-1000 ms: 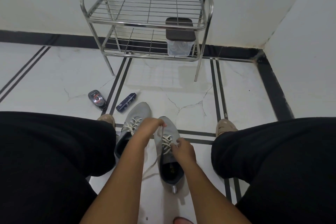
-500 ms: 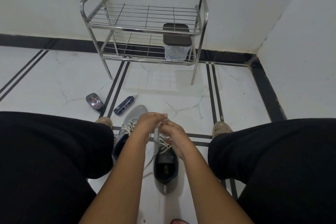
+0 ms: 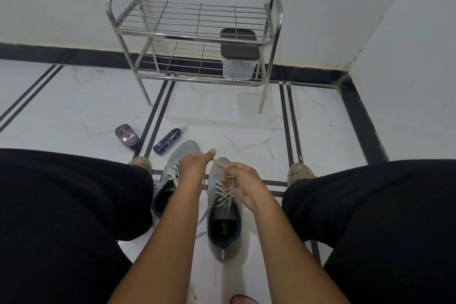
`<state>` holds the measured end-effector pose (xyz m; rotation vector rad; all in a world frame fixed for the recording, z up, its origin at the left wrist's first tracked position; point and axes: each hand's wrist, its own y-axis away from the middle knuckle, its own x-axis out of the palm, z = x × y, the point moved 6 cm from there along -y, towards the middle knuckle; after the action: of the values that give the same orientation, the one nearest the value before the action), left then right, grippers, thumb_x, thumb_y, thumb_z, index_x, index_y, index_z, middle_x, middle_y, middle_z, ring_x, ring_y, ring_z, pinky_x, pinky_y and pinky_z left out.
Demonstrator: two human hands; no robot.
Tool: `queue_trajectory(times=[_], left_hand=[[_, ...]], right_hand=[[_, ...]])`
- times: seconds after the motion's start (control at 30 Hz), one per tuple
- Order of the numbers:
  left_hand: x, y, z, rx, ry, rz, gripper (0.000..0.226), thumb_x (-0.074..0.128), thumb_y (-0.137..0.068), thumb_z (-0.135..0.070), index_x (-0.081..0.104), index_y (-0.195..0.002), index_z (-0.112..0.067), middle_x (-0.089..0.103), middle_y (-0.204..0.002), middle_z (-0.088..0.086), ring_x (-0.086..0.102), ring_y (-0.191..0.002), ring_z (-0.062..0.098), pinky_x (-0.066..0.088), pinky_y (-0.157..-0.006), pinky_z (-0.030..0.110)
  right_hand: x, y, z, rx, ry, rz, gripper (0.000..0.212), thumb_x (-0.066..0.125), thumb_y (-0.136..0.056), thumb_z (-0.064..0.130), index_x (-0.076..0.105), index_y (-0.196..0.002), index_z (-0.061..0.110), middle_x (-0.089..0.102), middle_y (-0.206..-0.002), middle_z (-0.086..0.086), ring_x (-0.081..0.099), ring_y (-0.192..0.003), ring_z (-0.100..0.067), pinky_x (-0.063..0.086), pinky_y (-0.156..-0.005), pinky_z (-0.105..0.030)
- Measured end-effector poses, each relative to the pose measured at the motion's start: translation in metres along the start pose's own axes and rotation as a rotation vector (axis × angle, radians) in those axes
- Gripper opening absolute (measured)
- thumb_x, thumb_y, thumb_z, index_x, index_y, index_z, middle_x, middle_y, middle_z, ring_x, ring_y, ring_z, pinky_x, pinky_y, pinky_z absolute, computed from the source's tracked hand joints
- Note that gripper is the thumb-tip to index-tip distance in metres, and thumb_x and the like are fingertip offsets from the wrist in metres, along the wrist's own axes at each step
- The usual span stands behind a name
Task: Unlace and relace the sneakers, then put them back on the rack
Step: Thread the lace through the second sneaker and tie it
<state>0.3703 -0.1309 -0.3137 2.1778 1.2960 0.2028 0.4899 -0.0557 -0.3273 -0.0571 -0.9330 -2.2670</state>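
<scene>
Head view — sneaker point(image 3: 223, 207) toe points rackward.

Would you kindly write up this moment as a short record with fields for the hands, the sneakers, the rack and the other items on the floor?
left hand: pinches the white lace
right hand: grips the same lace, above the right sneaker
left sneaker: laced, on the floor beside the other
rack: metal, two wire shelves, no sneakers on it
lidded container: on the lower shelf, right end
floor items: dark bottle lying down, small dark pack
</scene>
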Motion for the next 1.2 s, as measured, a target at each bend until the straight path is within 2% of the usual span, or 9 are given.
queue_trajectory(times=[0.17, 0.33, 0.47, 0.57, 0.67, 0.77, 0.93, 1.07, 1.2], left_hand=[[-0.012, -0.011, 0.013, -0.008, -0.187, -0.133, 0.035, 0.063, -0.087, -0.035, 0.054, -0.066, -0.009, 0.054, -0.070, 0.007, 0.052, -0.077, 0.028, 0.040, -0.070, 0.031], [-0.022, -0.016, 0.026, -0.065, -0.375, -0.244, 0.037, 0.056, -0.089, -0.027, 0.060, -0.111, 0.002, 0.061, -0.117, 0.022, 0.057, -0.108, 0.037, 0.044, -0.086, 0.036], [-0.025, 0.001, 0.023, 0.068, -0.640, -0.394, 0.055, 0.067, -0.085, -0.028, 0.045, -0.127, -0.001, 0.046, -0.131, 0.018, 0.049, -0.116, 0.036, 0.044, -0.092, 0.044], [0.004, -0.007, 0.019, 0.313, -0.527, -0.130, 0.038, 0.054, -0.093, -0.011, 0.044, -0.130, -0.012, 0.051, -0.123, 0.002, 0.054, -0.104, 0.023, 0.045, -0.084, 0.036], [0.034, -0.011, 0.034, 0.289, -0.474, 0.286, 0.022, 0.045, -0.098, -0.011, 0.059, -0.115, -0.015, 0.065, -0.106, 0.002, 0.057, -0.094, 0.017, 0.044, -0.082, 0.030], [0.037, -0.013, 0.052, 0.240, -0.415, 0.410, 0.012, 0.057, -0.094, -0.014, 0.066, -0.087, -0.018, 0.066, -0.086, 0.004, 0.059, -0.088, 0.020, 0.047, -0.088, 0.039], [0.041, -0.014, 0.052, 0.251, -0.412, 0.460, 0.018, 0.053, -0.096, -0.016, 0.068, -0.099, -0.006, 0.066, -0.092, 0.007, 0.057, -0.087, 0.017, 0.044, -0.084, 0.032], [0.040, -0.020, 0.060, 0.224, -0.426, 0.387, 0.012, 0.062, -0.092, -0.021, 0.065, -0.081, -0.016, 0.064, -0.078, -0.005, 0.058, -0.080, 0.015, 0.045, -0.078, 0.031], [0.035, -0.027, 0.066, 0.172, -0.517, 0.279, 0.024, 0.054, -0.095, -0.023, 0.054, -0.071, -0.020, 0.063, -0.073, -0.003, 0.057, -0.073, 0.018, 0.048, -0.075, 0.035]], right_hand=[[-0.036, -0.008, 0.001, 0.019, 0.330, -0.298, 0.010, 0.063, -0.090, 0.013, 0.066, -0.083, 0.006, 0.055, -0.067, -0.006, 0.046, -0.049, -0.012, 0.047, -0.048, -0.021], [-0.049, -0.011, -0.002, 0.108, 0.314, -0.307, 0.025, 0.046, -0.093, -0.005, 0.053, -0.073, 0.007, 0.052, -0.059, -0.009, 0.048, -0.041, -0.012, 0.040, -0.038, -0.015], [-0.039, -0.017, 0.005, -0.011, 0.696, -0.265, 0.021, 0.059, -0.088, 0.002, 0.054, -0.072, 0.014, 0.068, -0.070, -0.008, 0.063, -0.059, -0.017, 0.054, -0.061, -0.027], [-0.031, -0.021, 0.008, -0.104, 0.808, -0.242, 0.022, 0.074, -0.081, 0.016, 0.060, -0.064, 0.020, 0.066, -0.067, 0.001, 0.060, -0.064, -0.015, 0.053, -0.071, -0.031], [-0.035, -0.026, 0.007, -0.102, 0.709, -0.257, 0.020, 0.074, -0.081, 0.016, 0.063, -0.065, 0.021, 0.060, -0.062, 0.004, 0.054, -0.059, -0.012, 0.052, -0.070, -0.031], [-0.039, -0.029, 0.003, -0.037, 0.652, -0.251, 0.016, 0.061, -0.088, 0.007, 0.065, -0.076, 0.016, 0.064, -0.070, -0.004, 0.058, -0.060, -0.012, 0.056, -0.077, -0.033], [-0.038, -0.029, 0.002, -0.020, 0.687, -0.217, 0.014, 0.056, -0.085, 0.003, 0.054, -0.090, 0.017, 0.068, -0.099, -0.013, 0.063, -0.072, -0.016, 0.055, -0.075, -0.030], [-0.039, -0.031, -0.001, -0.049, 0.747, -0.255, 0.018, 0.066, -0.080, 0.007, 0.055, -0.076, 0.021, 0.070, -0.089, -0.008, 0.068, -0.082, -0.022, 0.058, -0.082, -0.040], [-0.057, -0.038, -0.003, 0.002, 0.810, -0.411, 0.019, 0.055, -0.079, 0.005, 0.069, -0.073, 0.016, 0.072, -0.084, -0.007, 0.069, -0.084, -0.026, 0.059, -0.079, -0.039]])
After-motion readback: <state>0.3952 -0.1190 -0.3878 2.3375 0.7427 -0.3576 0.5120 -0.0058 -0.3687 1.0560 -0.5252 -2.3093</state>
